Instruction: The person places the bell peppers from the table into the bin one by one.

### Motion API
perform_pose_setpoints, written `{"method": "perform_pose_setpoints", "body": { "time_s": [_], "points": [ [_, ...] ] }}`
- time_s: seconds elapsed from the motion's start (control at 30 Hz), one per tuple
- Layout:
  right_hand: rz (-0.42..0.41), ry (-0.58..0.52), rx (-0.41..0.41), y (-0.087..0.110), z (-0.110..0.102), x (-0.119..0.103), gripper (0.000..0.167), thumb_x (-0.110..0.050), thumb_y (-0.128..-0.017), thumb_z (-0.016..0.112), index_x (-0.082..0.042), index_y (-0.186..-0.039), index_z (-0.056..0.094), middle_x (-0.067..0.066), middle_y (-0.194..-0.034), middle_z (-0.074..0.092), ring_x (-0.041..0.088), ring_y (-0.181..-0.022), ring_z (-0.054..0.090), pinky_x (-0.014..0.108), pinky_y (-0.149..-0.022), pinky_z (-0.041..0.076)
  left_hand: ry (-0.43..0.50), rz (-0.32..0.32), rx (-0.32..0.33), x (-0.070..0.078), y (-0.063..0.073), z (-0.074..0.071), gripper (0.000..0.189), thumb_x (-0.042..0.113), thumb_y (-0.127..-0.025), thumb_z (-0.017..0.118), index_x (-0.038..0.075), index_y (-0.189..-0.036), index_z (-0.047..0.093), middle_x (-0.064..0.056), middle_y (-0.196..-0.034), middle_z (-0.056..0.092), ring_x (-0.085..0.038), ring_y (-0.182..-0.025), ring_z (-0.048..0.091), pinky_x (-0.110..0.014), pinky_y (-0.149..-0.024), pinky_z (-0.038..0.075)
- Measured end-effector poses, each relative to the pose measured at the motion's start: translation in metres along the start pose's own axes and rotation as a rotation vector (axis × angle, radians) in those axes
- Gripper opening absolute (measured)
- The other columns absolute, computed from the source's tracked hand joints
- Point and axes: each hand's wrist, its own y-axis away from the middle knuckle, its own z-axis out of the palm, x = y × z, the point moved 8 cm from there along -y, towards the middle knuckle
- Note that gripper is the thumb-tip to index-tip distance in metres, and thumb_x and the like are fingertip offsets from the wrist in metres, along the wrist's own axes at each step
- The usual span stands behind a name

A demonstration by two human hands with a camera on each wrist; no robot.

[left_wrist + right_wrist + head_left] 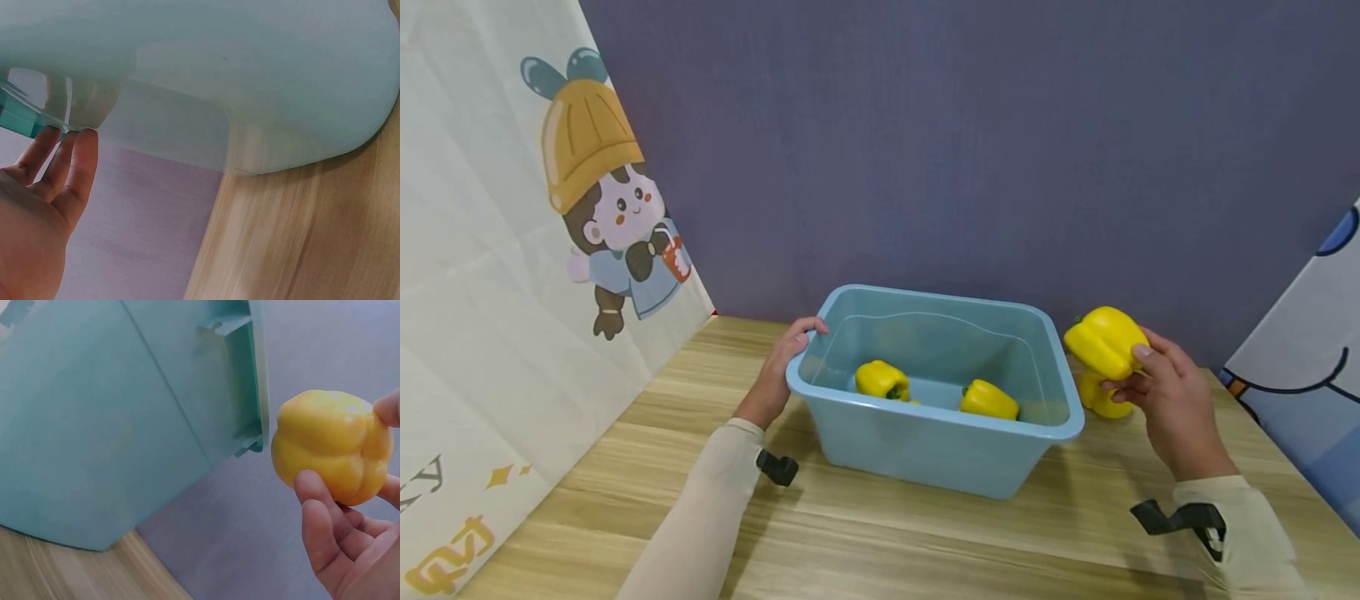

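Note:
A light blue plastic bin point(925, 450) stands on the table. My left hand point(780, 371) grips its rim at the left end; in the left wrist view the fingertips point(86, 140) touch the rim from below. Beyond the bin's right end, my right hand point(1177, 408) holds a yellow bell pepper point(1105, 340) in the air between thumb and fingers. Another yellow pepper point(1102, 402) sits on the table below it, partly covered. Inside the bin lie a left pepper point(878, 379) and a right pepper point(990, 400); a bit of yellow beside the left one is mostly hidden by the front rim.
The wood-grain table point(880, 542) runs up to a dark purple-grey wall point(925, 150) close behind the bin. A white sheet point(482, 267) with a cartoon figure borders the left side. Another printed sheet point(1292, 350) borders the right.

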Motion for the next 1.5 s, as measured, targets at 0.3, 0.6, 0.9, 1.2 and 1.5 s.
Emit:
{"method": "perform_pose_setpoints", "body": {
  "time_s": [0.3, 0.6, 0.9, 1.2, 1.5],
  "points": [
    [-0.044, -0.032, -0.034, 0.002, 0.012, -0.015, 0.043, -0.026, -0.106, 0.05, -0.012, -0.146, 0.044, 0.008, -0.119, 0.054, 0.017, -0.077, 0.065, 0.024, -0.067, 0.054, 0.007, -0.017, 0.002, 0.003, 0.004, -0.003, 0.047, 0.037, -0.102, 0.031, 0.001, -0.128, 0.048, -0.015, -0.137, 0.045, -0.033, -0.109, 0.048, -0.034, -0.085, 0.044],
    [-0.072, -0.083, -0.061, 0.002, 0.023, -0.025, 0.038, -0.019, -0.106, 0.049, -0.012, -0.143, 0.047, 0.007, -0.118, 0.055, 0.018, -0.076, 0.067, 0.024, -0.066, 0.055, 0.014, 0.006, 0.018, 0.006, 0.006, -0.006, 0.047, 0.037, -0.101, 0.032, 0.001, -0.126, 0.05, -0.016, -0.137, 0.045, -0.031, -0.111, 0.047, -0.034, -0.086, 0.042],
    [-0.091, -0.098, -0.086, 0.007, 0.036, -0.036, 0.037, -0.017, -0.106, 0.049, -0.011, -0.143, 0.048, 0.008, -0.117, 0.056, 0.019, -0.076, 0.068, 0.024, -0.065, 0.055, 0.02, 0.014, 0.022, 0.007, 0.007, -0.006, 0.047, 0.035, -0.101, 0.032, -0.001, -0.126, 0.049, -0.017, -0.136, 0.045, -0.031, -0.111, 0.047, -0.033, -0.086, 0.042],
    [-0.103, -0.098, -0.134, 0.011, 0.043, -0.042, 0.039, -0.017, -0.107, 0.045, -0.01, -0.145, 0.045, 0.009, -0.119, 0.055, 0.019, -0.078, 0.067, 0.025, -0.067, 0.054, 0.002, 0.01, 0.009, 0.002, 0.003, -0.005, 0.048, 0.039, -0.102, 0.032, 0.002, -0.126, 0.05, -0.014, -0.137, 0.046, -0.031, -0.113, 0.048, -0.036, -0.088, 0.044],
    [-0.106, -0.084, -0.172, 0.011, 0.044, -0.046, 0.039, -0.016, -0.107, 0.043, -0.01, -0.146, 0.043, 0.008, -0.118, 0.057, 0.019, -0.081, 0.067, 0.025, -0.068, 0.054, -0.009, 0.01, -0.003, 0.004, 0.001, -0.002, 0.049, 0.043, -0.101, 0.032, 0.005, -0.126, 0.051, -0.013, -0.135, 0.047, -0.033, -0.108, 0.05, -0.035, -0.082, 0.046]
  ]
}}
